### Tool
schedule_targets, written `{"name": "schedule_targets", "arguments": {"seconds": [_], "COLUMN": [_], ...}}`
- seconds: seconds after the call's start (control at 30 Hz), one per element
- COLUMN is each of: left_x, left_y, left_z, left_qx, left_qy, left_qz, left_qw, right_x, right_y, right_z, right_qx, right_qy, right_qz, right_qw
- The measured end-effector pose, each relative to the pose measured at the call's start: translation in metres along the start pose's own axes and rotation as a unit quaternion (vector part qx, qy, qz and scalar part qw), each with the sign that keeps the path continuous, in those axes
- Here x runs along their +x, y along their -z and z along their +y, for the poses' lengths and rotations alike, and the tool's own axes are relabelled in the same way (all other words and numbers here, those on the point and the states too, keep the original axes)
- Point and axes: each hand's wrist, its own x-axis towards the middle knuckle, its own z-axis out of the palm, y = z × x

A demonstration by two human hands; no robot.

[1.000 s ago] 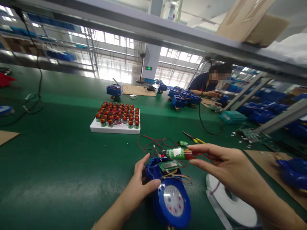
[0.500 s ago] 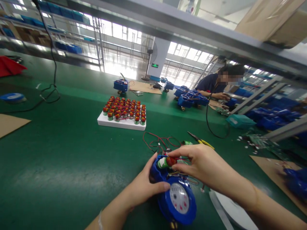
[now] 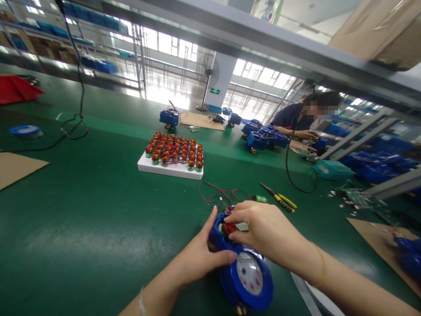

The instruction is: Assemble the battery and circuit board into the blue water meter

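Note:
A blue water meter (image 3: 246,281) with a round white dial stands on the green bench in front of me. My left hand (image 3: 205,252) grips its side, thumb across the body near the dial and fingers mostly hidden behind. Between the thumb and fingers of my right hand (image 3: 259,226) is a battery (image 3: 229,228) with a red-brown wrapped end. Its green part sits down inside the meter's upper compartment. Red and black wires (image 3: 219,195) lie behind the meter. Close to my right hand, a loose green battery (image 3: 259,199) rests on the bench.
Pliers with yellow handles (image 3: 279,197) lie beyond my right hand. A white foam tray (image 3: 171,171) holds several batteries. More blue meters (image 3: 259,136) stand farther back, near a co-worker (image 3: 296,116). A white disc-like reel (image 3: 329,300) lies at lower right, and a black cable (image 3: 80,87) hangs at left.
My right hand has moved left and pushed the battery deeper into the meter's compartment; less of its green part shows. My left hand keeps its hold. The whole view has shifted slightly.

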Motion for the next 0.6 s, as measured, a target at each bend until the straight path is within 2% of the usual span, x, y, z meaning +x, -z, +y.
{"name": "schedule_targets", "arguments": {"seconds": [0.17, 0.33, 0.6], "left_x": [-0.001, 0.0, -0.001], "left_y": [-0.001, 0.0, -0.004], "left_z": [0.002, 0.002, 0.004], "left_qx": [0.017, 0.02, 0.007], "left_qy": [0.003, -0.015, -0.01], "left_qz": [-0.002, -0.004, -0.004], "left_qw": [1.0, 1.0, 1.0], "right_x": [0.004, 0.003, -0.001], "right_y": [-0.006, -0.013, -0.025], "right_z": [-0.002, -0.003, -0.006], "right_qx": [-0.014, -0.024, -0.099], "right_qy": [-0.004, 0.008, 0.083], "right_qz": [-0.015, 0.011, 0.029], "right_qw": [1.0, 1.0, 0.991]}}
